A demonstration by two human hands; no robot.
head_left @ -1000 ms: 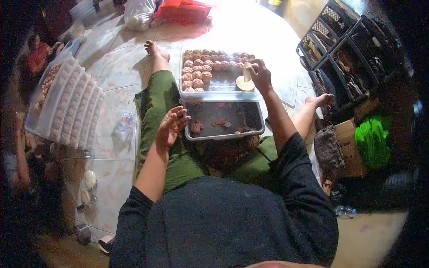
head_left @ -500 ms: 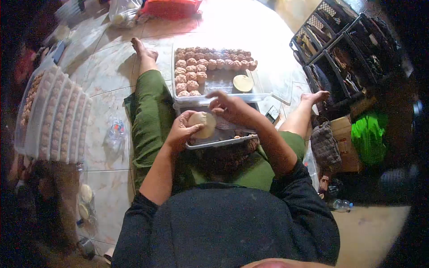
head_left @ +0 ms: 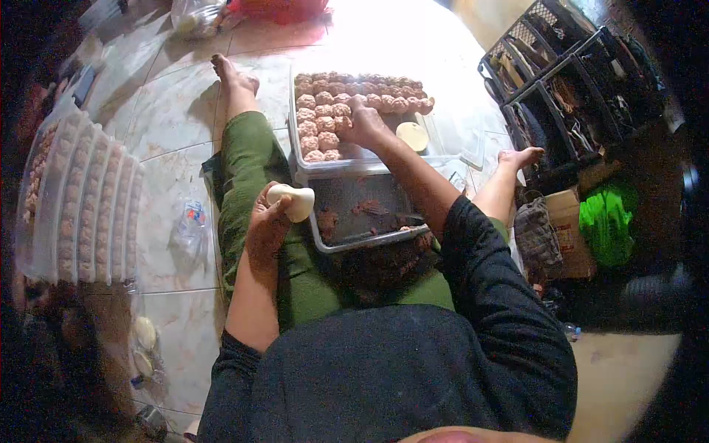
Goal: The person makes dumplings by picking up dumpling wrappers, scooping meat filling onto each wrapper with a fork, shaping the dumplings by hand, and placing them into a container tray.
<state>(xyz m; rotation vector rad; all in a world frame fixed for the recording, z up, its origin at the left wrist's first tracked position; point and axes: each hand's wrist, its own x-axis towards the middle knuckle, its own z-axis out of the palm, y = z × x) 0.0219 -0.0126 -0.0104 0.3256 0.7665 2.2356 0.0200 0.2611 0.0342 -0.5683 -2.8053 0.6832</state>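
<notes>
A pale tiled floor (head_left: 173,258) is spreading beneath everything; at twelve o'clock a clear container (head_left: 314,167) is holding rows of lumpy pinkish balls (head_left: 328,139), with a pale round stack (head_left: 412,136) sitting at its four o'clock; just below, a grey tray (head_left: 362,242) is holding scraps of pinkish paste (head_left: 369,208); the left hand (head_left: 266,221) is clamping a bent pale disc (head_left: 298,204) between thumb and fingers, just outside the tray's ten o'clock edge; the right hand (head_left: 366,127) is reaching into the clear container, its fingers lying against the balls, though whether they are closing on one I cannot tell; at nine o'clock stacked clear boxes (head_left: 87,199) are showing more balls through their walls; at two o'clock dark crates (head_left: 565,92) are holding jumbled items too dim to name
</notes>
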